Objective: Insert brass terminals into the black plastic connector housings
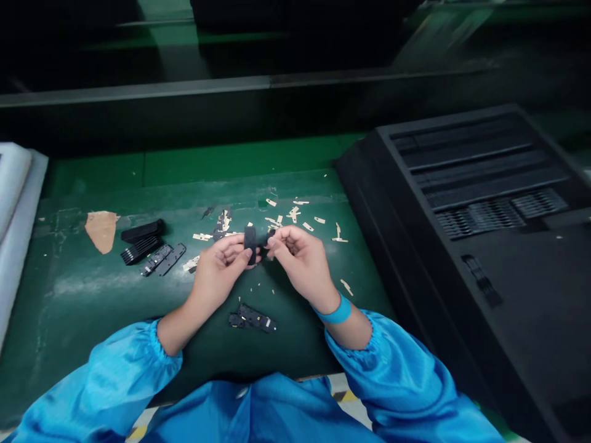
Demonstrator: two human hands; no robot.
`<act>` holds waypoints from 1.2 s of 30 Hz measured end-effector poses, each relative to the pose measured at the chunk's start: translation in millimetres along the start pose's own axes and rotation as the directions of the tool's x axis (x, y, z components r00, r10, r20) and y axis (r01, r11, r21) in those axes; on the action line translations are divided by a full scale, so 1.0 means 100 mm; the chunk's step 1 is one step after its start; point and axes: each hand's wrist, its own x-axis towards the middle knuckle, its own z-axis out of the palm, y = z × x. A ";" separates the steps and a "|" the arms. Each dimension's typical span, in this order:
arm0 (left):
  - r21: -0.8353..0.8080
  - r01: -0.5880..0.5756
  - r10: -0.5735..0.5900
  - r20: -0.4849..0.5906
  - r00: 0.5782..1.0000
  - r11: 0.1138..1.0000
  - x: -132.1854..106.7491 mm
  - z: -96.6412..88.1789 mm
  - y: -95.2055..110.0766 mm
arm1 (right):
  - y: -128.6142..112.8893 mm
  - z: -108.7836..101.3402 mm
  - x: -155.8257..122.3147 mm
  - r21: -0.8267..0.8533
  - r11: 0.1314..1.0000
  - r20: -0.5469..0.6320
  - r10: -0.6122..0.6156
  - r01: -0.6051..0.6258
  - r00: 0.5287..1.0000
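My left hand (225,266) is closed around a small black rectangular plastic part (250,245), held upright above the green mat. Close beside it, the fingertips of my right hand (300,257) pinch a small dark piece (270,235), whose kind I cannot make out. A gap separates the two hands. Below them on the mat lie black electronic modules (252,318), partly overlapping. Beyond my fingers are scattered many pale thin strips (294,214), some with small holes. A blue band circles my right wrist.
Left of my hands lies a cluster of black parts (143,248) near a torn brown paper piece (100,231). A large black tray (466,178) with rows of slots takes up the right side. White foam-like blocks (18,203) stand at the left edge.
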 end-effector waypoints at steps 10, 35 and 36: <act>0.063 0.006 -0.006 0.002 1.000 0.998 0.05 -0.06 -0.06 | 0.02 0.02 0.03 -0.024 1.000 0.100 0.015 -0.013 0.995; 0.098 -0.013 0.013 0.000 1.000 0.995 0.01 -0.03 -0.07 | 0.02 0.02 0.04 -0.034 0.999 0.091 0.039 -0.037 0.995; 0.099 -0.012 0.012 -0.002 1.000 0.995 0.00 -0.03 -0.07 | 0.03 0.02 0.04 -0.036 0.999 0.091 0.039 -0.036 0.995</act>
